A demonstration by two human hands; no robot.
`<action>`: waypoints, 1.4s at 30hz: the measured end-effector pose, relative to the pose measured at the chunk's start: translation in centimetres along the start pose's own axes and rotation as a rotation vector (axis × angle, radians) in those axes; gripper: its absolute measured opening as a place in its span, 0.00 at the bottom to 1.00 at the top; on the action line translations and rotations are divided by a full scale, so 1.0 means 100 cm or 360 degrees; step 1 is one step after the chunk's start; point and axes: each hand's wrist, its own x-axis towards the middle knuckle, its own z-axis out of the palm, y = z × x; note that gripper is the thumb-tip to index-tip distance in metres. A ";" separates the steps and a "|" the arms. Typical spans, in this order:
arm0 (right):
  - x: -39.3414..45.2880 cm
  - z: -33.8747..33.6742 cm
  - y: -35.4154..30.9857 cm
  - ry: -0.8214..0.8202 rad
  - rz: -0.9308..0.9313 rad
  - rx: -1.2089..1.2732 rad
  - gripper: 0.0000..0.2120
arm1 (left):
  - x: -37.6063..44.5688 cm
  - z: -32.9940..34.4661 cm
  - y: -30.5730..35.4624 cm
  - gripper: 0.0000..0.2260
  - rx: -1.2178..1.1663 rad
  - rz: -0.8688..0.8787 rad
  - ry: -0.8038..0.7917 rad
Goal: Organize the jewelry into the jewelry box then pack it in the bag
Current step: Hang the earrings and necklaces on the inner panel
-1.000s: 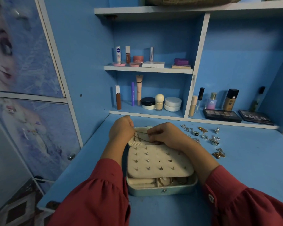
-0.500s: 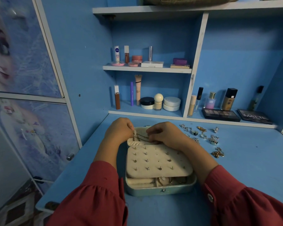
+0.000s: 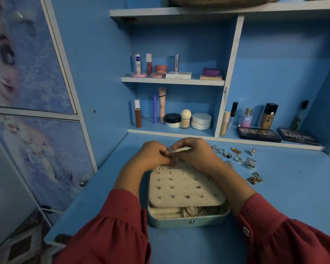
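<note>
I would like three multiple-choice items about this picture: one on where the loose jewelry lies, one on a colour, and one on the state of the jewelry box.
1. Where does the loose jewelry lie?
A. On the desk, to the right of the jewelry box
B. On the top shelf
C. On the floor

2. What colour are the person's sleeves?
A. White
B. Dark red
C. Green

3. In what state is the jewelry box?
A. Shut and latched
B. Packed in a bag
C. Open, with a cream earring panel showing

Answers:
1 A: the rings and chains are spread on the blue desk just beyond the right hand.
2 B: both sleeves at the bottom of the view are dark red.
3 C: the studded earring panel and the compartments below it are visible, while the left hand and the right hand meet at its far edge.
</note>
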 end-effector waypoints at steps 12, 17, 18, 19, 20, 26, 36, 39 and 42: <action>0.001 0.002 0.001 0.0028 0.0046 -0.0063 0.07 | -0.002 -0.010 -0.004 0.09 0.0014 -0.0102 0.0145; 0.000 0.003 -0.002 0.0028 -0.0012 -0.0013 0.07 | -0.005 -0.005 0.002 0.01 0.0002 -0.0015 0.0022; 0.000 0.003 -0.002 0.0038 -0.0016 0.0000 0.07 | -0.005 -0.002 0.003 0.02 0.0038 -0.0004 0.0003; 0.001 0.003 -0.001 0.0047 -0.0016 0.0011 0.07 | -0.004 0.000 0.004 0.02 0.0073 0.0011 0.0004; 0.001 0.003 -0.001 0.0054 -0.0013 0.0018 0.08 | -0.003 0.001 0.004 0.02 0.0100 0.0015 0.0013; 0.004 0.002 0.004 0.0125 -0.0023 0.0028 0.09 | 0.000 0.006 0.007 0.08 0.0116 -0.0035 0.0071; 0.003 0.002 0.006 -0.0105 -0.0054 -0.0420 0.06 | -0.004 -0.015 -0.010 0.07 -0.0012 -0.0298 0.0193; 0.003 0.003 0.006 -0.0251 -0.0054 -0.0601 0.04 | -0.003 -0.013 -0.013 0.07 -0.0063 -0.0265 0.0199; 0.004 0.003 0.005 -0.0336 -0.0020 -0.0646 0.03 | -0.002 -0.014 -0.011 0.07 0.0037 -0.0284 0.0138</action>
